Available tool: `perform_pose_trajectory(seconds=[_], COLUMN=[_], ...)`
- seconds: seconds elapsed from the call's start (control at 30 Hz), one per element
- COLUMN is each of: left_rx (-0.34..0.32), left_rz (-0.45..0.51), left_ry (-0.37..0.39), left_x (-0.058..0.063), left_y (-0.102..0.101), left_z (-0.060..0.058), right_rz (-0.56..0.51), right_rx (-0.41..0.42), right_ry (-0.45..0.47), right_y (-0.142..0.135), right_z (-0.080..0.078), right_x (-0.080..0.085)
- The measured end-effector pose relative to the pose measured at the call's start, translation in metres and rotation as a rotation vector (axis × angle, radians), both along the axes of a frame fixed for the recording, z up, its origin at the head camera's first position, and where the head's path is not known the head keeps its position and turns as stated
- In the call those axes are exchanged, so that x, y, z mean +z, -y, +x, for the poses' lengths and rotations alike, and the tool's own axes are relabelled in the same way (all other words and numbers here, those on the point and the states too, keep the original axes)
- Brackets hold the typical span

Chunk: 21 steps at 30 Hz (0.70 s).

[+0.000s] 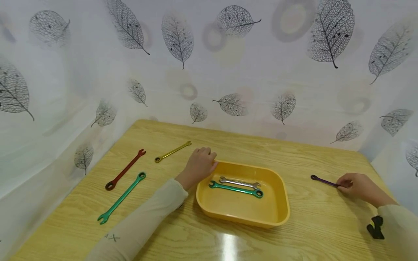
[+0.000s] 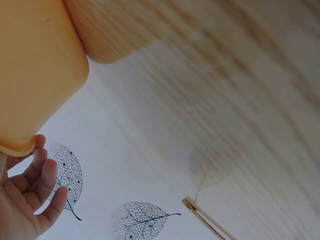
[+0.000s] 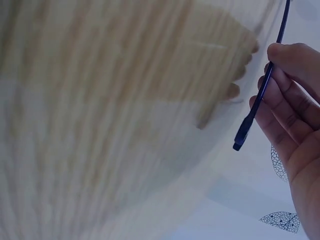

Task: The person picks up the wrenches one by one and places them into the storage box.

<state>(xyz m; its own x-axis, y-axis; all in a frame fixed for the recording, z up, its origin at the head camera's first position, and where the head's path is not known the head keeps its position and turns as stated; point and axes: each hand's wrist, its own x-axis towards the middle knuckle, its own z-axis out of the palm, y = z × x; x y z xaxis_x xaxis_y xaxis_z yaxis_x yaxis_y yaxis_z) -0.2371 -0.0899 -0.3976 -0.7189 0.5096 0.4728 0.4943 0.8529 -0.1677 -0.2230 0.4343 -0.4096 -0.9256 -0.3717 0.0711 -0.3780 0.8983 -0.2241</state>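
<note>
My left hand (image 1: 200,165) grips the rim of a yellow plastic tray (image 1: 225,209) at its far left corner. Its fingers (image 2: 45,177) bend at the tray's lip in the left wrist view. Inside the tray, a silver wrench (image 1: 240,182) and a green wrench (image 1: 233,188) lie side by side. Out to the right, my right hand (image 1: 357,186) pinches a slim purple wrench (image 1: 324,181) between thumb and fingers. The right wrist view shows this wrench (image 3: 264,82) held slightly above the wood, with both its ends sticking out past the fingers.
Left of the tray, a red wrench (image 1: 127,168), a second green wrench (image 1: 121,198) and a yellow wrench (image 1: 173,151) lie on the wooden table (image 1: 313,232). A leaf-patterned white curtain (image 1: 209,79) hangs along the table's back and sides.
</note>
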Motion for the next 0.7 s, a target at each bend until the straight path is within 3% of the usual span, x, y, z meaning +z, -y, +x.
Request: perform_pose_trajectory(seconds=[0.13, 0.37, 0.7], left_rx=[-0.001, -0.001, -0.017], left_rz=[0.000, 0.001, 0.017], left_ry=[0.008, -0.004, 0.000], left_x=[-0.0002, -0.0015, -0.0025], left_y=[0.0002, 0.0008, 0.0005], left_z=[0.0000, -0.0018, -0.0021], right_rz=[-0.009, -0.005, -0.009], right_rx=[-0.024, -0.005, 0.006], right_ry=[0.063, 0.013, 0.025], right_y=[0.0009, 0.0020, 0.0043], right_z=[-0.0002, -0.0004, -0.0003], right_x=[0.0004, 0.0000, 0.0010])
